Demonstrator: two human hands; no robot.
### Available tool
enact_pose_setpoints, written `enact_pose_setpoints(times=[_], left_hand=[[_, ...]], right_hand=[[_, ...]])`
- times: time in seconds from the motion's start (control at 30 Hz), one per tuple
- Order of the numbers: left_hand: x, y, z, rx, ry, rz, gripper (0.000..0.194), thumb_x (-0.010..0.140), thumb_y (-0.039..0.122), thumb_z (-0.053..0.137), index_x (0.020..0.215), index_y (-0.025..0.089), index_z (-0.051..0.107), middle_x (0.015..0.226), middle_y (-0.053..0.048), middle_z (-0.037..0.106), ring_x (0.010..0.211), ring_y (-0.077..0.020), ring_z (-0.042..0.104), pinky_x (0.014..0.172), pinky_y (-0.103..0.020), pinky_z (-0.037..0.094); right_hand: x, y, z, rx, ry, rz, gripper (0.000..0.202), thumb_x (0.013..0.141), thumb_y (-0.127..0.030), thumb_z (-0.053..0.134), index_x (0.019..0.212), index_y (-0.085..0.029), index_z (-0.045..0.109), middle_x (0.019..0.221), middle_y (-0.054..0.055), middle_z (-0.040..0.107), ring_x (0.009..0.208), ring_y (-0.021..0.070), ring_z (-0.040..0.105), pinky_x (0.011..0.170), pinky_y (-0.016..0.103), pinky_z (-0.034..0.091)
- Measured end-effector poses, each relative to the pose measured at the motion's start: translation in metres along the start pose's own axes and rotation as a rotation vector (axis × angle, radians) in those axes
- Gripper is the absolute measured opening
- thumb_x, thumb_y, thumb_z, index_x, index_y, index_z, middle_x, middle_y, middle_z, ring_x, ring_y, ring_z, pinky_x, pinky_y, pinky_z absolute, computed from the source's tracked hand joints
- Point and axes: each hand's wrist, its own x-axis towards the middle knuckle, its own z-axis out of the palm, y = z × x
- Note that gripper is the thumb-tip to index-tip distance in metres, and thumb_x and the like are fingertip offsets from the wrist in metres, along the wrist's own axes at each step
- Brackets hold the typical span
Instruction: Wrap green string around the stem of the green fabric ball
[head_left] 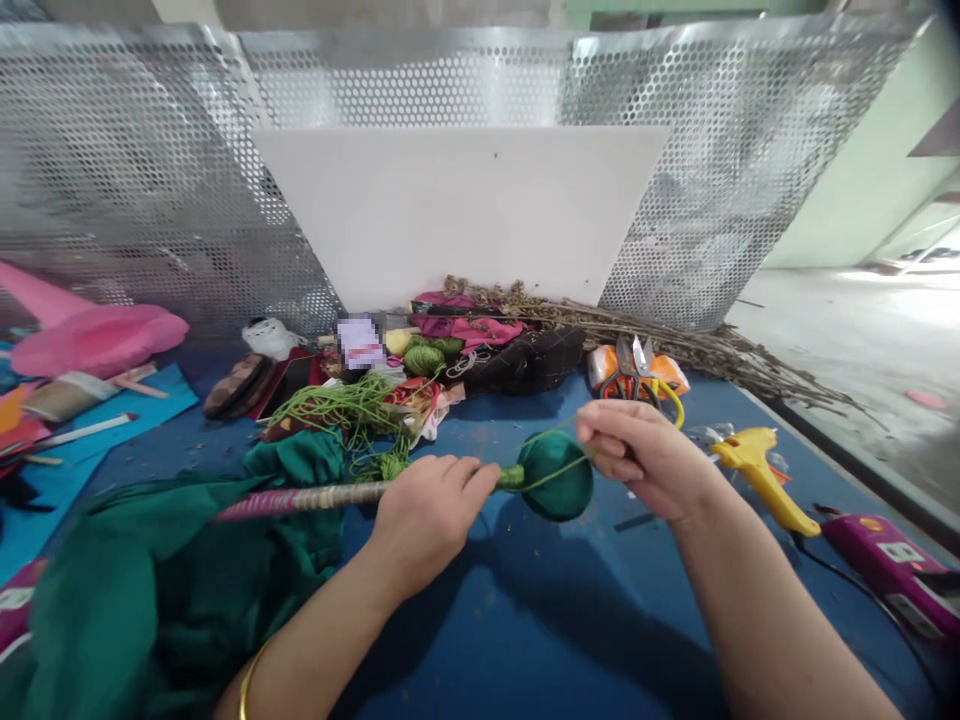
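A blue desk (pixel 420 660) fills the lower part of the frame. Near the centre, a rod (pixel 341 495) is held almost level by the left hand (pixel 435 510), which is closed around it. At the rod's right end, a round ball covered in dark green cloth (pixel 556 495) is held above the desk, right of centre. By the right hand (pixel 619 445), a thin light green strand (pixel 561 473) is pinched between thumb and fingers and drawn taut across the ball.

The work appears partly done. The ball is covered, and a band of light green yarn (pixel 511 478) is wound around the narrow neck between the ball and the left hand. The strand is not yet tied off or cut, as far as can be seen, so the winding is judged unfinished. To the left of the hand, no green yarn is seen on the rod, which shows pale and then pink; the part inside the grip is hidden.

A large heap of loose green cloth (pixel 202 580) is spread at lower left, partly behind the left forearm. Above it, left of centre, a tangle of green yarn (pixel 337 410) is piled. At centre right, scissors (pixel 628 375) are placed beyond the right hand, and a yellow glue gun (pixel 765 475) is laid further right. Neither is being touched.
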Motion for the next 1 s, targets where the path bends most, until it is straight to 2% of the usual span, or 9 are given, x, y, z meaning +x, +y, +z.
enact_pose_setpoints(times=[0.1,0.23,0.3,0.37,0.47,0.57,0.7,0.83,1.0], left_hand=[[-0.003,-0.011,-0.004,-0.048,0.025,-0.065,0.022,0.093,0.009,0.04,0.104,0.019,0.058,0.091,-0.003,0.072,0.075,-0.0194,0.066,0.063,-0.034,0.046],[-0.005,-0.02,-0.012,0.064,0.026,-0.087,0.024,0.092,0.008,0.041,0.106,0.017,0.059,0.091,-0.005,0.072,0.075,-0.0208,0.067,0.063,-0.034,0.047],[-0.005,-0.023,-0.016,0.18,0.03,-0.111,0.027,0.092,0.007,0.04,0.108,0.015,0.06,0.091,-0.008,0.072,0.074,-0.0226,0.067,0.062,-0.035,0.047],[-0.006,-0.028,-0.019,0.245,0.023,-0.151,0.028,0.09,0.005,0.04,0.107,0.013,0.061,0.091,-0.011,0.072,0.074,-0.0242,0.067,0.062,-0.037,0.049],[-0.01,-0.04,-0.026,0.156,-0.026,-0.208,0.026,0.088,0.005,0.046,0.105,0.015,0.063,0.092,-0.009,0.073,0.078,-0.0247,0.069,0.066,-0.037,0.051],[-0.015,-0.053,-0.04,-0.082,-0.085,-0.251,0.026,0.085,0.01,0.054,0.105,0.021,0.064,0.095,-0.005,0.075,0.085,-0.0224,0.071,0.072,-0.033,0.053],[-0.016,-0.065,-0.067,-0.438,-0.079,-0.341,0.026,0.085,0.017,0.058,0.109,0.025,0.065,0.103,-0.002,0.075,0.097,-0.0188,0.07,0.087,-0.029,0.051],[-0.011,-0.074,-0.097,-0.758,-0.088,-0.384,0.018,0.082,0.021,0.06,0.099,0.021,0.067,0.095,-0.003,0.074,0.088,-0.0183,0.069,0.08,-0.028,0.054],[-0.011,-0.091,-0.124,-0.947,0.135,-0.501,0.014,0.077,0.025,0.064,0.09,0.02,0.063,0.093,-0.005,0.071,0.083,-0.0185,0.068,0.073,-0.03,0.057]], right_hand=[[0.01,0.002,-0.014,0.154,0.101,-0.011,0.027,0.07,-0.038,0.073,0.059,-0.017,0.06,0.047,-0.009,0.033,0.038,0.0038,0.025,0.036,0.018,0.021],[0.016,0.007,-0.014,0.168,0.148,-0.059,0.03,0.07,-0.041,0.073,0.057,-0.02,0.057,0.049,-0.005,0.038,0.055,0.0122,0.051,0.052,0.023,0.046],[0.012,0.008,-0.007,0.208,0.128,-0.099,0.032,0.071,-0.042,0.073,0.056,-0.02,0.056,0.049,-0.005,0.036,0.067,0.0161,0.059,0.068,0.027,0.052],[0.004,0.007,0.002,0.279,0.049,-0.136,0.032,0.074,-0.042,0.072,0.057,-0.02,0.057,0.048,-0.007,0.032,0.058,0.0137,0.055,0.071,0.03,0.053],[-0.005,0.005,0.014,0.348,-0.054,-0.171,0.026,0.078,-0.039,0.07,0.065,-0.02,0.061,0.051,-0.01,0.027,0.037,0.0043,0.026,0.047,0.022,0.045],[0.003,0.002,0.015,0.282,0.017,-0.207,0.026,0.08,-0.042,0.068,0.069,-0.019,0.062,0.052,-0.011,0.025,0.038,0.0031,0.011,0.035,0.017,0.023],[0.031,-0.008,0.008,0.131,0.06,-0.199,0.028,0.074,-0.043,0.074,0.071,-0.016,0.065,0.05,-0.011,0.027,0.037,0.0025,0.015,0.036,0.018,0.018],[0.049,-0.017,0.004,0.008,0.038,-0.188,0.035,0.068,-0.047,0.078,0.068,-0.015,0.065,0.045,-0.011,0.03,0.037,0.0029,0.019,0.037,0.019,0.016],[0.051,-0.026,0.008,-0.197,-0.029,-0.182,0.031,0.062,-0.04,0.083,0.064,-0.014,0.066,0.044,-0.007,0.042,0.039,0.0038,0.028,0.04,0.02,0.018]])
